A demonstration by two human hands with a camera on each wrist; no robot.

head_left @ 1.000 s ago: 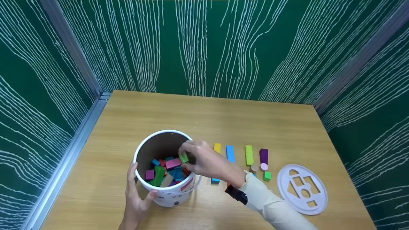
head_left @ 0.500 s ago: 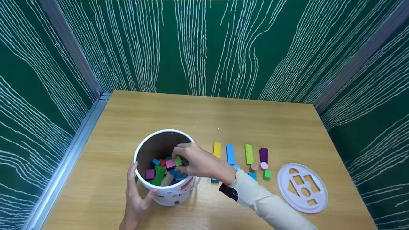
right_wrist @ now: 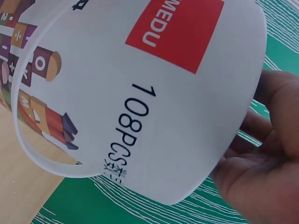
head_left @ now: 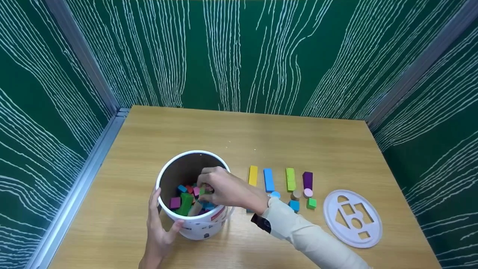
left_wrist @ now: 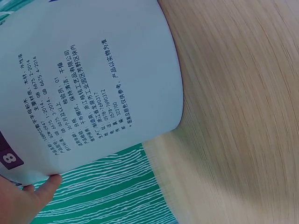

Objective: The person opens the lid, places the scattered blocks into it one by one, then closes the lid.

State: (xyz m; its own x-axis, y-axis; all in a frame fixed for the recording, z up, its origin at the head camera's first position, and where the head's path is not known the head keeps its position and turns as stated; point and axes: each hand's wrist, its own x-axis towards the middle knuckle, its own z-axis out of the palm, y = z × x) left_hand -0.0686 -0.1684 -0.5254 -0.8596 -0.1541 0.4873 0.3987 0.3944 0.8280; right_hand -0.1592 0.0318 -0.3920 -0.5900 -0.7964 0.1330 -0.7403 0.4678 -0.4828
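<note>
A white printed bucket (head_left: 201,229) stands at the table's left front, with several coloured wooden blocks inside. My left hand (head_left: 160,235) grips its left side, thumb on the front wall and fingers round the far left. In the left wrist view, that hand's fingertip (left_wrist: 55,181) touches the bucket wall. My right hand (head_left: 227,190) reaches over the rim and pinches a small green block (head_left: 202,191) above the pile. The bucket's wall hides the right fingertips in the right wrist view. A long green block (head_left: 185,204) and a purple cube (head_left: 174,203) lie in the bucket.
Right of the bucket lie a yellow block (head_left: 253,175), a blue block (head_left: 269,180), a lime block (head_left: 290,179), a purple block (head_left: 307,181) and a green cube (head_left: 311,203). A white lid with shaped cutouts (head_left: 330,220) lies farther right. The bucket's handle (right_wrist: 60,170) hangs down.
My right hand has moved left and deeper into the bucket with the green block. The pink block beside it is now more covered. My left hand keeps its place on the bucket.
</note>
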